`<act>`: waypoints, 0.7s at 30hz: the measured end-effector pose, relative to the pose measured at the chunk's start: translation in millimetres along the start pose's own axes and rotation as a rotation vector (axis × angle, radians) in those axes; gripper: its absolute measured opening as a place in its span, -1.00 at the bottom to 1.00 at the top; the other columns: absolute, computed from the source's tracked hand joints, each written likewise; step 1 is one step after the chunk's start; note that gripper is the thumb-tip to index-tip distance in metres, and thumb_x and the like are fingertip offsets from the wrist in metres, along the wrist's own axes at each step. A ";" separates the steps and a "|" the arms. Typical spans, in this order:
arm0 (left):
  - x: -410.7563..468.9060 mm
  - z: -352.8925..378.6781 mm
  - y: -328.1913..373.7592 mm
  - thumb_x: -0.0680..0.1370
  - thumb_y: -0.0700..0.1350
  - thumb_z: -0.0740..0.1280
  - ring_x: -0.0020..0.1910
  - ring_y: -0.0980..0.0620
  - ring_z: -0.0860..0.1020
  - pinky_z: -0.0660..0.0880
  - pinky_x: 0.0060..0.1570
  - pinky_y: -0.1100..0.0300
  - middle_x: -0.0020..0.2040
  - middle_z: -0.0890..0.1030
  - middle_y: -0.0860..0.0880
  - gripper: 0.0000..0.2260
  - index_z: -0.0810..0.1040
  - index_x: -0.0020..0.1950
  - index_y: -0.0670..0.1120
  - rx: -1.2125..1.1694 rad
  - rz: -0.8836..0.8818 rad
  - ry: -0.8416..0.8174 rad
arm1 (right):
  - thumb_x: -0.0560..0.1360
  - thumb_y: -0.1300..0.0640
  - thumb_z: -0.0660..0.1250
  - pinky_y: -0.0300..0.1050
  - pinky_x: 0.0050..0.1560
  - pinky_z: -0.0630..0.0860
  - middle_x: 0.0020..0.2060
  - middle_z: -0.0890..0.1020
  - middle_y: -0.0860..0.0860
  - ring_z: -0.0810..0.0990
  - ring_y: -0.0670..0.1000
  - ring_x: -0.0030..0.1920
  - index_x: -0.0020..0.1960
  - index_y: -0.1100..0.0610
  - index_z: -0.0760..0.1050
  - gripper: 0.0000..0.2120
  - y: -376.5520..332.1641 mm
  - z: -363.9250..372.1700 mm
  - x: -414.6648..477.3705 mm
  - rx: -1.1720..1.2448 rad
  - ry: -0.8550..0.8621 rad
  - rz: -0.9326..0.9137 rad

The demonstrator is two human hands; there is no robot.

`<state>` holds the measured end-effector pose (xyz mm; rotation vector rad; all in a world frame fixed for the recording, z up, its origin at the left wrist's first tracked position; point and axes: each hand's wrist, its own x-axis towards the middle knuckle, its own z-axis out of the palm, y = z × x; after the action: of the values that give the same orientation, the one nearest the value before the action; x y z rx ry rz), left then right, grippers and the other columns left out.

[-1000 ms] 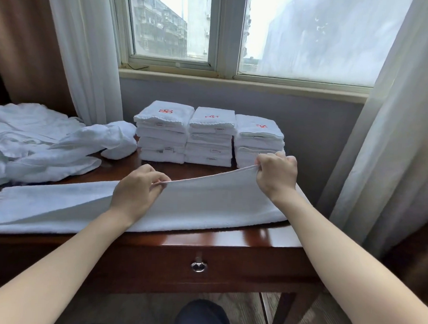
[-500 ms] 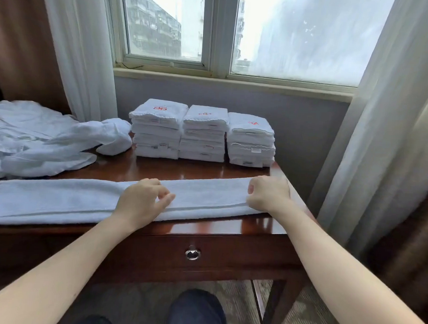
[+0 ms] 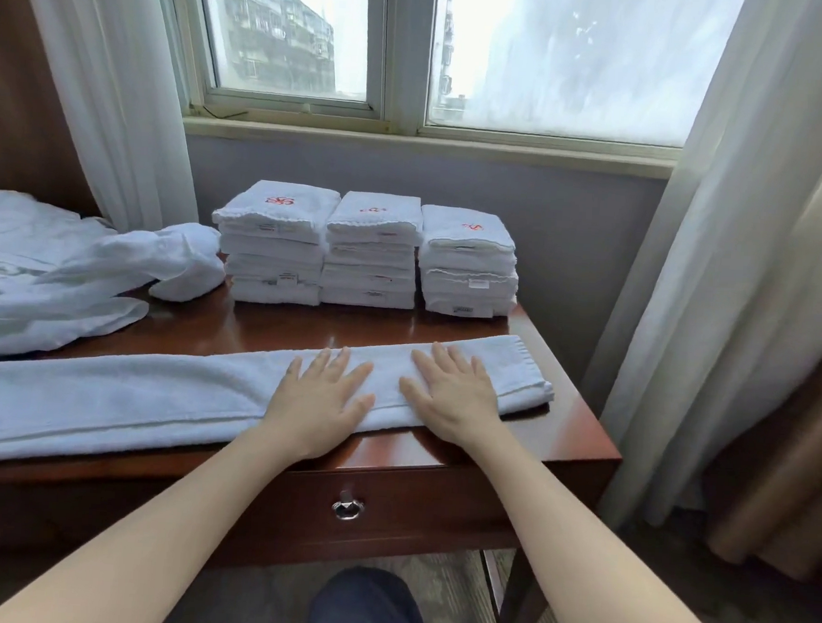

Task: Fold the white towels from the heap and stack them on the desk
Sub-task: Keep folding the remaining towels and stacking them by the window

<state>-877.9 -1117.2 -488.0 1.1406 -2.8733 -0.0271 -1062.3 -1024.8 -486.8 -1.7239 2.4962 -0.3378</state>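
Both hands are laid flat, palms down, fingers straight and slightly spread; nothing is gripped. The left hand and right hand are pressed side by side on the folded white towel strip, which is stretched along the desk front edge. The strip's right end is seen just beyond the right fingers; its long run extends left of the left fingers. Three folded towel stacks are located ahead of the fingertips, the unfolded heap far left.
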 end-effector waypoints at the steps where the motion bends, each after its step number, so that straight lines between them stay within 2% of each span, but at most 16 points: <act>1: 4.3 0.9 7.9 0.65 0.21 -0.09 0.60 -0.04 -0.10 -0.14 0.52 -0.14 0.63 -0.06 -0.03 -0.49 -0.01 0.61 0.17 -0.001 0.006 0.003 | 0.61 -0.28 -0.08 0.12 0.54 -0.18 0.60 0.02 0.01 -0.08 0.03 0.59 0.59 -0.09 0.07 -0.40 9.9 -1.2 0.4 -0.008 0.008 0.014; 7: 27.5 6.9 56.5 0.64 0.23 -0.09 0.60 -0.06 -0.10 -0.19 0.52 -0.16 0.63 -0.04 -0.05 -0.47 0.00 0.60 0.15 -0.030 0.034 0.033 | 0.61 -0.25 -0.06 0.07 0.54 -0.17 0.60 0.03 -0.03 -0.06 0.00 0.59 0.59 -0.12 0.06 -0.42 58.1 -13.9 -4.3 -0.032 0.020 0.079; 11: 28.6 1.8 60.4 0.65 0.23 -0.04 0.60 -0.04 -0.09 -0.19 0.52 -0.12 0.63 -0.03 -0.05 -0.47 0.04 0.60 0.11 -0.092 0.046 0.003 | 0.62 -0.18 -0.03 0.11 0.54 -0.18 0.60 0.03 0.01 -0.06 0.02 0.59 0.59 -0.09 0.07 -0.44 58.1 -22.8 -4.3 -0.018 -0.019 0.104; 14: 21.1 -8.8 49.4 0.66 0.15 0.07 0.58 0.01 0.04 -0.07 0.53 -0.03 0.60 0.13 -0.06 -0.51 0.21 0.57 0.03 -0.205 0.096 0.054 | 0.64 -0.12 0.01 0.15 0.53 -0.17 0.59 0.08 0.04 -0.04 0.03 0.59 0.58 -0.03 0.11 -0.47 35.3 -22.6 -2.4 0.029 0.018 0.077; 18: -6.0 -14.7 12.0 0.64 0.05 0.21 0.53 0.03 0.22 0.10 0.47 0.13 0.50 0.36 0.02 -0.60 0.39 0.48 0.02 -0.307 0.082 0.257 | 0.67 -0.03 0.05 0.04 0.55 -0.14 0.58 0.14 -0.01 -0.01 -0.04 0.58 0.59 0.01 0.13 -0.50 -20.9 -14.2 2.2 0.164 0.028 -0.105; 21: -33.8 -19.6 -29.9 0.57 -0.04 0.34 0.41 0.06 0.40 0.35 0.35 0.14 0.38 0.49 0.08 -0.66 0.52 0.36 0.03 -0.375 0.026 0.380 | 0.67 0.01 0.11 -0.05 0.55 0.03 0.55 0.23 -0.06 0.06 -0.08 0.57 0.56 0.01 0.21 -0.53 -66.4 -5.4 4.0 0.259 0.044 -0.245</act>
<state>-831.8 -1115.8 -470.8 0.9194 -2.4150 -0.2992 -1004.2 -1050.4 -466.0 -1.9274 2.1524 -0.6908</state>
